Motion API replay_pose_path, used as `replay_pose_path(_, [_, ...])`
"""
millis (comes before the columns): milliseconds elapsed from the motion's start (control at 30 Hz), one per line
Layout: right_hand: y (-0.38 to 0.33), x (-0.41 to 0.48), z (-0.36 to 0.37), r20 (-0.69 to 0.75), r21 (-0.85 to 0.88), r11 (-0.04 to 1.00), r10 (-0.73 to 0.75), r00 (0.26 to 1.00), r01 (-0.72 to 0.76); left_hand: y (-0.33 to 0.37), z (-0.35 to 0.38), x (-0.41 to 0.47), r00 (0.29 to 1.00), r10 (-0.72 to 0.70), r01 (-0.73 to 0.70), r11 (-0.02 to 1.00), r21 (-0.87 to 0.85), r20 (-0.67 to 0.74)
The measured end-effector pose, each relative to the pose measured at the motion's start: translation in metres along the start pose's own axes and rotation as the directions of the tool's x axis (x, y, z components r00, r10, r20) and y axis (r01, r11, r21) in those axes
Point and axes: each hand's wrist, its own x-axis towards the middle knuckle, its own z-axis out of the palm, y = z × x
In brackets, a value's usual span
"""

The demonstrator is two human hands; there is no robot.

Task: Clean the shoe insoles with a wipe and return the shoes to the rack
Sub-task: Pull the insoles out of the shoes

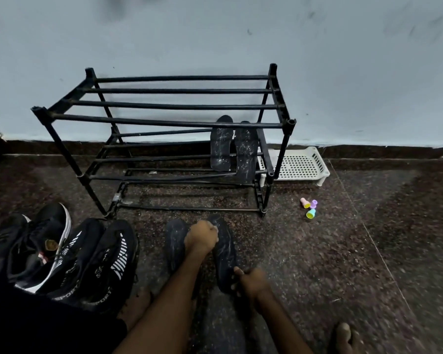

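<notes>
Two dark insoles lie on the floor before me, one on the left point(175, 241) and one on the right point(224, 254). My left hand point(201, 237) is fisted over the toe end of the right insole; a wipe inside it cannot be made out. My right hand point(251, 283) pinches that insole's heel end. Two more black insoles point(221, 144) stand leaning on the middle bars of the black rack point(164, 121). Several black sport shoes point(87, 256) sit on the floor at the left.
A white perforated plastic tray point(299, 164) lies on the floor right of the rack by the wall. Three small pastel caps point(309, 206) lie on the dark speckled floor. My bare feet point(345, 335) show at the bottom.
</notes>
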Motion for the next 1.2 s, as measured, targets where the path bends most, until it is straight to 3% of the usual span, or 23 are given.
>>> replay_pose_path(200, [-0.105, -0.009, -0.042, 0.006, 0.286, 0.927, -0.256, 0.967, 0.244, 0.054, -0.073, 0.032, 0.992, 0.081, -0.090, 0.991, -0.098, -0.093])
replay_pose_path(400, [-0.200, -0.001, -0.058, -0.139, 0.345, 0.841, -0.394, 0.908, 0.418, 0.095, -0.118, 0.083, 0.974, 0.050, -0.121, 0.941, -0.317, -0.223])
replay_pose_path(467, [-0.225, 0.001, -0.057, -0.199, 0.314, 0.831, -0.415, 0.888, 0.459, 0.104, -0.116, 0.097, 0.964, 0.037, -0.116, 0.949, -0.293, -0.262])
replay_pose_path(733, [-0.245, 0.029, -0.063, -0.271, 0.275, 0.874, -0.330, 0.904, 0.401, 0.109, -0.078, 0.115, 0.977, -0.124, 0.077, 0.964, -0.255, -0.174])
replay_pose_path(867, [-0.232, 0.038, -0.065, -0.235, 0.320, 0.876, -0.296, 0.926, 0.361, 0.110, -0.072, 0.122, 0.985, -0.103, 0.037, 0.909, -0.416, -0.139])
replay_pose_path(1033, [-0.219, 0.029, -0.065, -0.147, 0.428, 0.856, -0.251, 0.957, 0.291, 0.098, -0.074, 0.096, 0.991, -0.120, 0.048, 0.758, -0.651, -0.067])
replay_pose_path(1200, [-0.203, 0.008, -0.060, -0.097, 0.491, 0.831, -0.248, 0.964, 0.263, 0.065, -0.076, 0.037, 0.994, -0.099, 0.048, 0.737, -0.675, -0.038])
